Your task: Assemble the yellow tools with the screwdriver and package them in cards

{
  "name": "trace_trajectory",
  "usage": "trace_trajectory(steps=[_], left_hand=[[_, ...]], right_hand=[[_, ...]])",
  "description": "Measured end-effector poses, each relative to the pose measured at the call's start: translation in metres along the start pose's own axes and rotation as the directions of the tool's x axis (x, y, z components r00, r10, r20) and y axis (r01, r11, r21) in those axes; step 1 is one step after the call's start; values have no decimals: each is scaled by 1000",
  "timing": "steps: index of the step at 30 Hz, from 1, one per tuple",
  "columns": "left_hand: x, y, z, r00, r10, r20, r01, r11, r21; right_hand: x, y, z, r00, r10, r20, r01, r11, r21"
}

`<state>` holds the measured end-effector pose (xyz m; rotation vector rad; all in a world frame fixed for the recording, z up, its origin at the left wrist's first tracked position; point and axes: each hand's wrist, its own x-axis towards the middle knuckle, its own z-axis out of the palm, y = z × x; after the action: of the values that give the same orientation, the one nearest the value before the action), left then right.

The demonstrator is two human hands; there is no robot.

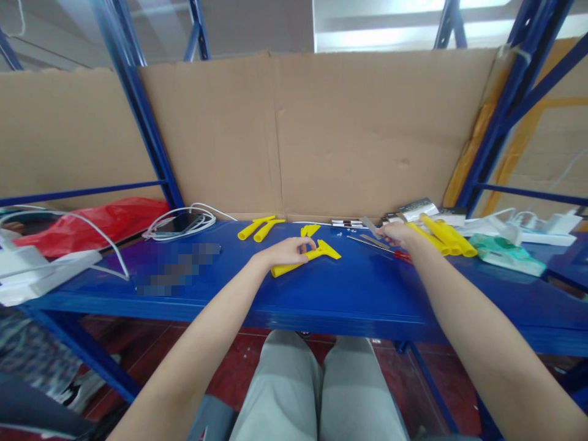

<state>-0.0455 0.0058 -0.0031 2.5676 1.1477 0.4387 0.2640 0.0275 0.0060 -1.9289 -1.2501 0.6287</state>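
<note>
My left hand (294, 250) is closed around a yellow plastic scraper handle (281, 270), whose wide flared head points right over the blue table. A small yellow plastic piece (310, 230) lies just behind that hand. Farther right, my right hand (395, 234) pinches a thin flat metal blade (369, 226) near the back of the table. Under this hand lie a red-handled tool (402, 256) and slim metal strips (374, 242). Tiny screw-like bits (351, 233) are scattered between the hands.
Two yellow handles (257, 228) lie at the back left, and several yellow tubes (443, 236) at right beside a green-white packet (508, 253). White cables (184, 223), a red bag (101, 226) and power strips (528, 236) flank the workspace. Cardboard (344, 135) walls the table's (349, 300) rear.
</note>
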Motion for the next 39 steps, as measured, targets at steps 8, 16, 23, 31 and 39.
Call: trace_trajectory(steps=[8, 16, 23, 31, 39], left_hand=[[0, 1, -1, 1000, 0, 1, 0, 1000, 1], [-6, 7, 0, 997, -46, -65, 57, 982, 179], [0, 8, 8, 998, -25, -56, 37, 971, 236], [25, 13, 9, 999, 8, -39, -1, 984, 176], [58, 20, 12, 889, -234, -394, 203, 972, -118]], right_hand=[[-7, -1, 0, 984, -116, 135, 122, 992, -33], [-26, -12, 10, 917, -219, 333, 265, 959, -98], [-41, -21, 20, 866, -232, 442, 307, 946, -104], [-40, -19, 25, 765, -296, 572, 333, 942, 42], [-44, -22, 26, 699, -411, 585, 390, 905, 171]])
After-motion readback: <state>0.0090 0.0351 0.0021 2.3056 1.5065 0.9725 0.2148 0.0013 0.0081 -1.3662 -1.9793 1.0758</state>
